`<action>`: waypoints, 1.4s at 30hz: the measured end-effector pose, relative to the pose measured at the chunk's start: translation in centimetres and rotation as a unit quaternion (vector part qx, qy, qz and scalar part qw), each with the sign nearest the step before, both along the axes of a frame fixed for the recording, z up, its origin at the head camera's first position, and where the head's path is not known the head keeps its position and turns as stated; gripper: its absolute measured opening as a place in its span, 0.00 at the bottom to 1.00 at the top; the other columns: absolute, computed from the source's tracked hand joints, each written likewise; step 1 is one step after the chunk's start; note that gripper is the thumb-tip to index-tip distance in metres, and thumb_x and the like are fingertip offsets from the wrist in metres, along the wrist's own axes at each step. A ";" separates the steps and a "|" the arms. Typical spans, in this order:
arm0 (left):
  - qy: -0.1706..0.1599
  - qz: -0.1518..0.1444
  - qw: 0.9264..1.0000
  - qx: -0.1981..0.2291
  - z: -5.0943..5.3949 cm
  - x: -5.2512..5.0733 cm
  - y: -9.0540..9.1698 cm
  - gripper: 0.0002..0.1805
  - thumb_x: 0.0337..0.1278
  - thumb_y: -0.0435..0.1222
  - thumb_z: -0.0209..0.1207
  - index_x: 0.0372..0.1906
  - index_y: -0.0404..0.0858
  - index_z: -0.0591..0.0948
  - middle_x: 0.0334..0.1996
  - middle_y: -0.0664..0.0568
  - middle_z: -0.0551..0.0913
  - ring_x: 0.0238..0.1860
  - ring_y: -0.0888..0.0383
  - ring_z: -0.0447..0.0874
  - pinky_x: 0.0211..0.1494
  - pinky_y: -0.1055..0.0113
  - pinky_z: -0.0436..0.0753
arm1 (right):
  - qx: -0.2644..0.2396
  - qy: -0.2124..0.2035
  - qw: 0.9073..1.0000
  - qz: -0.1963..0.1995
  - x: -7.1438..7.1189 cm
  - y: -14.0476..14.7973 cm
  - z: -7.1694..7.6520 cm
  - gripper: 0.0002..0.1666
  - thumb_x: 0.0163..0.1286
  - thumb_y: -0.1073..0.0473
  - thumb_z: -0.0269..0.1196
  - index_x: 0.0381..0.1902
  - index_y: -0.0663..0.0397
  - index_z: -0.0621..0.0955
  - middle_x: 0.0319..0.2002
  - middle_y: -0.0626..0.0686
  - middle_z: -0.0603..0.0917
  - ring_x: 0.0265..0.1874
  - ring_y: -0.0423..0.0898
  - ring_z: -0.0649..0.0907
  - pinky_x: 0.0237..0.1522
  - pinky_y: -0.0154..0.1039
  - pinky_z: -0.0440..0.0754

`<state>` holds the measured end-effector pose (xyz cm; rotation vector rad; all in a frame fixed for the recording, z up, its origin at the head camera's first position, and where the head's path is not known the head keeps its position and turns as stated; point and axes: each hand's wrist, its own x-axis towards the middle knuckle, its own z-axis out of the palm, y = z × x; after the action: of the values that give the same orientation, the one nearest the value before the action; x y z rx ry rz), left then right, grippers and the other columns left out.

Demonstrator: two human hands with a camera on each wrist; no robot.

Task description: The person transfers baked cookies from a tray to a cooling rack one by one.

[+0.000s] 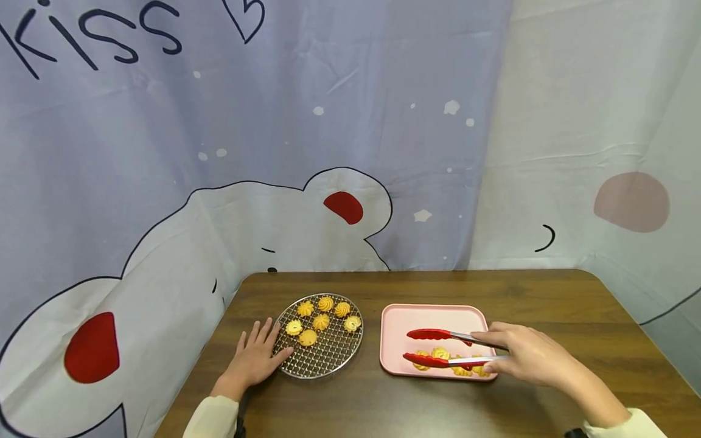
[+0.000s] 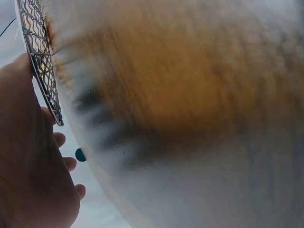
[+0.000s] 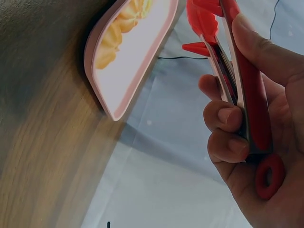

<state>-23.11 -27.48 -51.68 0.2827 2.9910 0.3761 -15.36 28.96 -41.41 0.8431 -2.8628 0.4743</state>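
Holding a pair of red-tipped tongs (image 1: 465, 361), the right hand (image 1: 528, 353) hangs over the right side of a pink tray (image 1: 408, 322), its grip curled round the metal arms, with the thumb on one side and the fingers on the other. The tongs' two red tips stand apart and point left across the tray, one nearer its front edge; whether either touches anything below cannot be told. Beneath them, along the front of the tray, lie a few tray cookies (image 1: 440, 353), golden and ridged, partly hidden by the tongs. A red ring (image 3: 270, 176) shows at the handle end of the tongs in the right wrist view. The left hand (image 1: 256, 354) is at the left edge of a round wire rack (image 1: 323, 365), fingers straight and spread, grip relaxed, thumb reaching the rim. Seven rack cookies (image 1: 321, 322) sit on the mesh, mostly towards its far half, some swirled and one plainer and flatter. Rack and tray are side by side on the brown wood-grain tabletop (image 1: 361, 401), apart from each other. Behind hangs a cloth backdrop (image 1: 350, 91), bluish and white, printed with cartoon bears and the word "kiss"
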 end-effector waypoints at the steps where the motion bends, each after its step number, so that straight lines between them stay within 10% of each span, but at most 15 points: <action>1: -0.001 0.000 1.000 0.000 0.1 0.0 0.0 0.47 0.71 0.65 0.45 0.80 0.35 0.57 0.80 0.35 0.49 0.79 0.31 0.40 0.75 0.29 0.39 | 0.001 0.002 1.000 0.000 0.1 0.1 0.0 0.30 0.55 0.47 0.76 0.58 0.41 0.86 0.41 0.32 0.79 0.31 0.29 0.73 0.29 0.33 0.73; 42: 0.009 0.001 1.000 0.003 0.8 0.4 0.5 0.44 0.73 0.60 0.48 0.79 0.34 0.58 0.80 0.35 0.51 0.79 0.31 0.42 0.75 0.29 0.40 | 0.033 -0.008 0.999 0.026 -0.6 0.2 -0.6 0.27 0.54 0.47 0.77 0.54 0.40 0.88 0.43 0.34 0.79 0.32 0.30 0.75 0.27 0.35 0.74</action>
<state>-22.72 -26.99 -50.89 0.2840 3.0091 0.3852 -15.97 29.18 -42.02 0.9292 -2.8916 0.3966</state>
